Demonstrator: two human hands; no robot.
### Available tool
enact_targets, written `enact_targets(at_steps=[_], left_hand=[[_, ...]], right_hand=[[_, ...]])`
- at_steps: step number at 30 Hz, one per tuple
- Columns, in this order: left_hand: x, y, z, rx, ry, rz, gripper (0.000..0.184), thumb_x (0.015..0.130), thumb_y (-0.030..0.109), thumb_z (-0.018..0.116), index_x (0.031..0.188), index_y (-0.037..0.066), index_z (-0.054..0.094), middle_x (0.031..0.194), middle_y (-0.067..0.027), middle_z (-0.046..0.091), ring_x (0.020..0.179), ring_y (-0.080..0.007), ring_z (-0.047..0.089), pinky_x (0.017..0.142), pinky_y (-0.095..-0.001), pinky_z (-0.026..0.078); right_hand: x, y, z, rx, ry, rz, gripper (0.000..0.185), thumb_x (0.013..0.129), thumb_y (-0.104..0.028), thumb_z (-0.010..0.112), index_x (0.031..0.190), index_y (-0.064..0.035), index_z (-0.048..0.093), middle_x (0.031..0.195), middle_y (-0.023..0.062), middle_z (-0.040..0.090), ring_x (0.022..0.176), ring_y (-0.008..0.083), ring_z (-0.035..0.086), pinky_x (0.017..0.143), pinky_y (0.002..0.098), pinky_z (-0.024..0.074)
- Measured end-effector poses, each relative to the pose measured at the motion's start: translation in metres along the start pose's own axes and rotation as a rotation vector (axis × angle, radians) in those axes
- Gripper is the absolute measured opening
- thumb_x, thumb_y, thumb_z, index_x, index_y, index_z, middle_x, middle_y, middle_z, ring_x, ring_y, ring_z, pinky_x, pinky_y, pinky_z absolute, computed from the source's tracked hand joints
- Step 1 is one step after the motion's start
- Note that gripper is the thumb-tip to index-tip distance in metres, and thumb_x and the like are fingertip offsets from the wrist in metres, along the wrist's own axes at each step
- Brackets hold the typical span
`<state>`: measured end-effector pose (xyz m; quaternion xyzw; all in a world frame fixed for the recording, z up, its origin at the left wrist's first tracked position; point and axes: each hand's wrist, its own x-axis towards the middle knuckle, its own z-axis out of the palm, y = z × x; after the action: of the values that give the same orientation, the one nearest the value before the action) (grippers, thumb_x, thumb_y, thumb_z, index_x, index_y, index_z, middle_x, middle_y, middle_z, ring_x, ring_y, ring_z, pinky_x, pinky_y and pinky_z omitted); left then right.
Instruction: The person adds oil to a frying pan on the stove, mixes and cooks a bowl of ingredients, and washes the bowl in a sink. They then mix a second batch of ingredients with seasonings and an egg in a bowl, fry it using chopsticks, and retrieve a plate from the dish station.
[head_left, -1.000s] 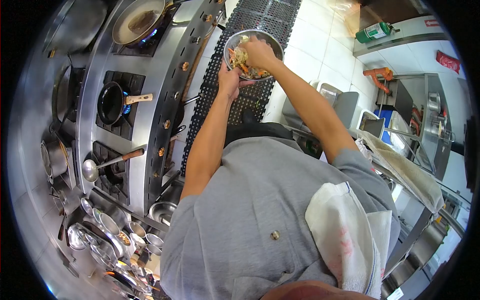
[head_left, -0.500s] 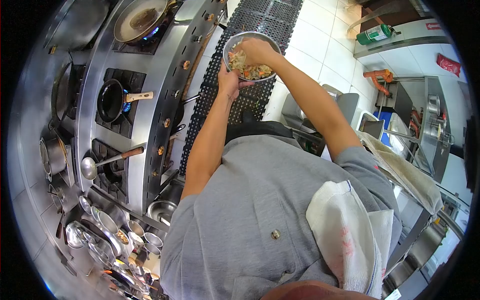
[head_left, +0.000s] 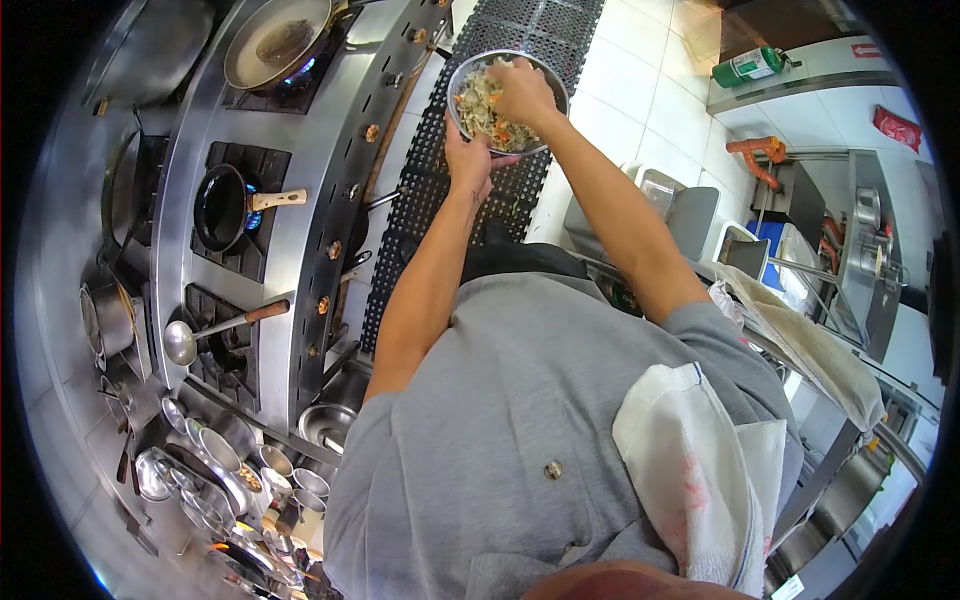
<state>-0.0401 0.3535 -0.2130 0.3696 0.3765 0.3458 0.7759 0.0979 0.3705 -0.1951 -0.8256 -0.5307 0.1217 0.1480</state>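
Note:
My left hand (head_left: 470,160) is closed on the near left side of a round metal bowl (head_left: 562,95), with the thumb at the rim. Shredded, chopped vegetables (head_left: 480,100), pale green with orange bits, lie inside the bowl. Over its right half, my right hand (head_left: 522,92) reaches into them with curled fingers; the fingertips are partly hidden in the mix. The bowl is held above the black floor mat, away from the stove.
To the left runs a steel stove (head_left: 330,130) with lit burners. On it are a light pan (head_left: 245,60), a small black frying pan (head_left: 218,205) and a ladle (head_left: 180,343). A grey bin (head_left: 690,220) stands at right, near a green cylinder (head_left: 748,67).
My right hand has lifted slightly and its fingers have curled, showing more of the vegetables. The bowl and my left hand have shifted a little, the bowl tilting slightly.

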Motion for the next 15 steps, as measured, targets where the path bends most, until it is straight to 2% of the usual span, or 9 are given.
enact_targets(at_steps=[2, 4, 6, 8, 10, 12, 13, 14, 15], left_hand=[[0.0, 0.0, 0.003, -0.011, 0.01, -0.016, 0.063, 0.088, -0.007, 0.037, 0.144, 0.016, 0.019, 0.127, -0.0185, 0.049, 0.092, -0.0321, 0.066, 0.056, -0.0362, 0.063], [0.0, 0.001, -0.002, 0.0, 0.014, -0.009, 0.065, 0.086, -0.009, 0.037, 0.144, 0.014, 0.019, 0.126, -0.0197, 0.049, 0.092, -0.0329, 0.066, 0.057, -0.0369, 0.063], [-0.003, 0.0, -0.007, 0.004, -0.005, -0.009, 0.066, 0.084, -0.01, 0.037, 0.144, 0.012, 0.02, 0.126, -0.0208, 0.049, 0.092, -0.0339, 0.066, 0.059, -0.0376, 0.064], [-0.005, 0.0, -0.001, -0.026, -0.053, 0.001, 0.068, 0.081, -0.011, 0.038, 0.143, 0.012, 0.022, 0.126, -0.0213, 0.049, 0.091, -0.0346, 0.066, 0.06, -0.0375, 0.064], [-0.003, 0.0, 0.003, 0.009, -0.092, 0.005, 0.066, 0.081, -0.012, 0.038, 0.142, 0.011, 0.024, 0.125, -0.0214, 0.05, 0.091, -0.0347, 0.066, 0.06, -0.0377, 0.064], [0.0, -0.001, -0.004, 0.0, -0.08, -0.117, 0.067, 0.082, -0.012, 0.039, 0.142, 0.017, 0.027, 0.125, -0.0191, 0.051, 0.089, -0.0325, 0.067, 0.054, -0.0375, 0.063], [0.002, -0.002, -0.008, 0.003, -0.099, -0.165, 0.066, 0.083, -0.011, 0.038, 0.141, 0.017, 0.027, 0.124, -0.0193, 0.051, 0.088, -0.0326, 0.067, 0.055, -0.038, 0.063], [0.003, -0.005, -0.011, 0.005, -0.091, -0.171, 0.066, 0.083, -0.011, 0.038, 0.141, 0.017, 0.027, 0.124, -0.0193, 0.051, 0.088, -0.0326, 0.067, 0.055, -0.038, 0.063], [0.006, -0.009, -0.014, -0.059, -0.075, -0.161, 0.065, 0.083, -0.011, 0.037, 0.141, 0.017, 0.027, 0.124, -0.0195, 0.051, 0.089, -0.0331, 0.067, 0.056, -0.0385, 0.063]], right_hand=[[-0.003, 0.004, -0.004, -0.043, -0.041, -0.074, 0.06, 0.062, -0.017, 0.075, 0.121, -0.0192, 0.061, 0.118, 0.0187, 0.06, 0.105, 0.0355, 0.058, 0.091, 0.0407, 0.0476], [-0.002, 0.018, -0.024, 0.238, -0.191, -0.212, 0.065, 0.06, -0.015, 0.077, 0.122, -0.02, 0.06, 0.118, 0.019, 0.06, 0.107, 0.0344, 0.058, 0.092, 0.0396, 0.0475], [0.0, 0.031, -0.022, 0.355, -0.221, -0.17, 0.071, 0.058, -0.016, 0.079, 0.126, -0.0162, 0.058, 0.119, 0.0185, 0.06, 0.11, 0.0308, 0.057, 0.093, 0.0375, 0.0464], [0.012, 0.049, 0.006, 0.558, -0.303, -0.02, 0.075, 0.057, -0.016, 0.08, 0.128, -0.01, 0.055, 0.117, 0.0173, 0.061, 0.11, 0.0278, 0.056, 0.094, 0.0356, 0.0448], [0.008, 0.04, 0.013, 0.555, -0.234, 0.009, 0.076, 0.058, -0.016, 0.08, 0.128, -0.0052, 0.053, 0.117, 0.0161, 0.061, 0.109, 0.0273, 0.056, 0.095, 0.0348, 0.044], [0.01, 0.039, 0.017, 0.477, -0.4, 0.019, 0.077, 0.056, -0.016, 0.079, 0.129, -0.0094, 0.054, 0.121, 0.0158, 0.059, 0.106, 0.0272, 0.058, 0.095, 0.0341, 0.044], [0.013, 0.038, 0.012, 0.351, -0.436, 0.012, 0.071, 0.056, -0.017, 0.079, 0.124, -0.0137, 0.059, 0.123, 0.0184, 0.058, 0.103, 0.0317, 0.06, 0.091, 0.037, 0.0465], [0.01, 0.035, 0.011, 0.355, -0.445, 0.013, 0.071, 0.056, -0.017, 0.079, 0.124, -0.0137, 0.059, 0.123, 0.0184, 0.058, 0.103, 0.0317, 0.06, 0.091, 0.037, 0.0465], [0.008, 0.032, 0.012, 0.2, -0.275, -0.024, 0.068, 0.056, -0.017, 0.078, 0.122, -0.0156, 0.061, 0.12, 0.0202, 0.059, 0.101, 0.0345, 0.06, 0.089, 0.0387, 0.0474]])
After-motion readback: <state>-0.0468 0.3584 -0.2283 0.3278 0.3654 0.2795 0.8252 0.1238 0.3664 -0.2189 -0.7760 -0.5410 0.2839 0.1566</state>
